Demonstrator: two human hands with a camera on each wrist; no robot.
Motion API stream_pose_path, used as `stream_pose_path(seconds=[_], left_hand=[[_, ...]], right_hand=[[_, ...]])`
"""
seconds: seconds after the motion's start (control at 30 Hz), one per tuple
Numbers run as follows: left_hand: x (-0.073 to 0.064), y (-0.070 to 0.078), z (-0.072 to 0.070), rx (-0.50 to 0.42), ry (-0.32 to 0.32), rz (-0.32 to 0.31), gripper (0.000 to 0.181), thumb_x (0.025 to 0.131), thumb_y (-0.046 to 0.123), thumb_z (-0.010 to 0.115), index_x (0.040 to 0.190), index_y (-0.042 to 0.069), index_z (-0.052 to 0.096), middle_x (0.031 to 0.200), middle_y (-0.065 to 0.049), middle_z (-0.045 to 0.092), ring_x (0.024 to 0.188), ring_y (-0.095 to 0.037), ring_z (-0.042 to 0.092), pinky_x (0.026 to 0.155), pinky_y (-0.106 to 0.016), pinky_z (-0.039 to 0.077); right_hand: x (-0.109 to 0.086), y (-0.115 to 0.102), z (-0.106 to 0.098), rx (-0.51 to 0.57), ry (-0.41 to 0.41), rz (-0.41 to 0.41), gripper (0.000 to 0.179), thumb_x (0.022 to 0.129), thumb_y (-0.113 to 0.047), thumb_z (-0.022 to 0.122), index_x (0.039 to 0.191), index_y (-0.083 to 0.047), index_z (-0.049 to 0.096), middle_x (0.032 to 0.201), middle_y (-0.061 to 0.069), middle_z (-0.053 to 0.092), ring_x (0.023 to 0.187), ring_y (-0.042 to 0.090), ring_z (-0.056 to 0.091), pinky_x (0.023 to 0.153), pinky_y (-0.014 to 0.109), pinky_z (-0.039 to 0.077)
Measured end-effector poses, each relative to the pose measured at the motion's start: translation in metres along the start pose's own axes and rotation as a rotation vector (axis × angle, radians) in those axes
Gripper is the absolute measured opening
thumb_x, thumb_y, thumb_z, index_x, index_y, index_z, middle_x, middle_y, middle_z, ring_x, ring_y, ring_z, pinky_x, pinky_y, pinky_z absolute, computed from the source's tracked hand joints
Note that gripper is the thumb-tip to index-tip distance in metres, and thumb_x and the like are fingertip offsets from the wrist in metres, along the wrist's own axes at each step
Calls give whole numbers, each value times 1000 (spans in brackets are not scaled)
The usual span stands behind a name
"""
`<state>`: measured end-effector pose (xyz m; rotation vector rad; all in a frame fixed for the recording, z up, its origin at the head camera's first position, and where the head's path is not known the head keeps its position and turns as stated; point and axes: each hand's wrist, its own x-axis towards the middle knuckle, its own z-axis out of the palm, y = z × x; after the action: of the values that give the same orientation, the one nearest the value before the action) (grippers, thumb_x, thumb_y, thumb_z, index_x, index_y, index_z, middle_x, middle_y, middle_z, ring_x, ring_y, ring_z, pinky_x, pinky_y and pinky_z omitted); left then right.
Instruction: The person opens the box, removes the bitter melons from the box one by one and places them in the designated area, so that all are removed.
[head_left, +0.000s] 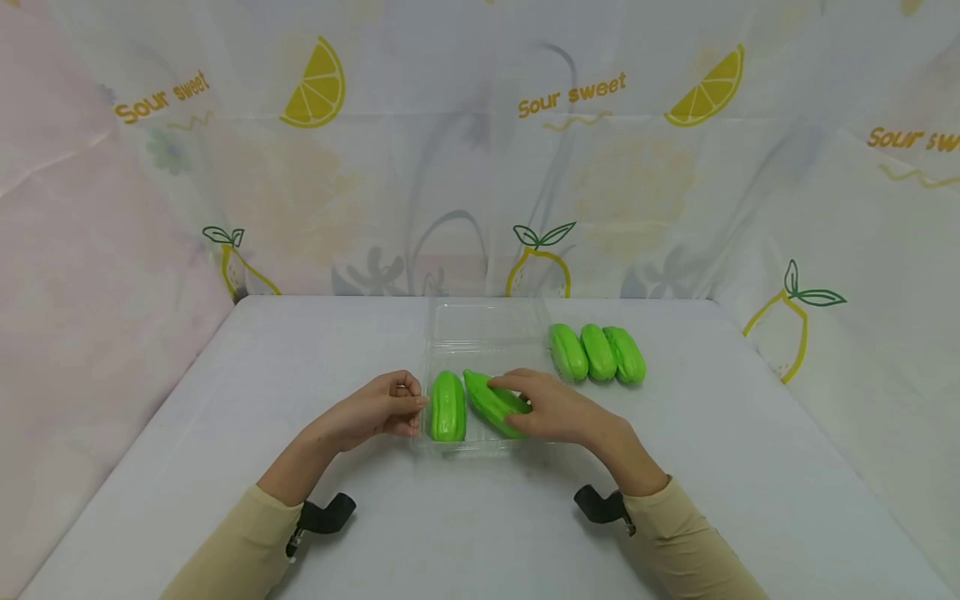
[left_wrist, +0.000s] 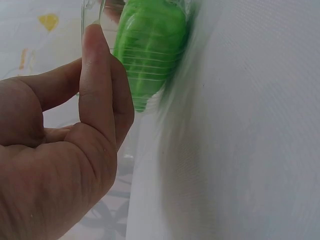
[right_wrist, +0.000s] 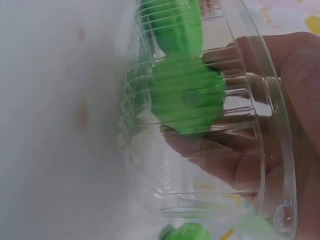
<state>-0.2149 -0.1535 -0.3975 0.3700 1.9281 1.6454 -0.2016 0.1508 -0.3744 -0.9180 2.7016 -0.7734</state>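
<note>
Just past the sleeves [head_left: 232, 542], the left grip [head_left: 382, 408] pinches the side rim of the clear box [head_left: 480, 447], steadying it, I'd say, while the right grip [head_left: 551, 408] holds a gourd [head_left: 489, 400] between thumb and fingers inside it. That gourd lies aslant, its near end to the right, its far tip close to the first gourd [head_left: 448, 408], which lies straight along the left wall; whether the slanted one touches the floor I can't make out. To seat it well, I'd swing the near end leftward until the two lie side by side, lower it lightly, then lift the fingers straight up, sparing the thin front wall. The right part of the box gives them room, though its rim sits close under that grip. Beyond, the lid [head_left: 487, 323] lies back, and just to its right three gourds [head_left: 599, 353] sit in a row on the desk [head_left: 337, 325], where a low sweep could knock them. Furthest off, the back edge meets the hanging cloth [head_left: 420, 167].
</note>
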Motion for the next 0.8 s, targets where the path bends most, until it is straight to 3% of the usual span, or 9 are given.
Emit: stream_pose_path(seconds=[0.8], left_hand=[[0, 1, -1, 7, 3, 1, 19, 101, 15, 57, 103, 2, 44, 77, -2, 56, 68, -10, 63, 65, -20, 58]], right_hand=[[-10, 5, -25, 45, 77, 16, 53, 91, -13, 64, 143, -10, 52, 144, 9, 56, 123, 26, 59, 101, 46, 52]])
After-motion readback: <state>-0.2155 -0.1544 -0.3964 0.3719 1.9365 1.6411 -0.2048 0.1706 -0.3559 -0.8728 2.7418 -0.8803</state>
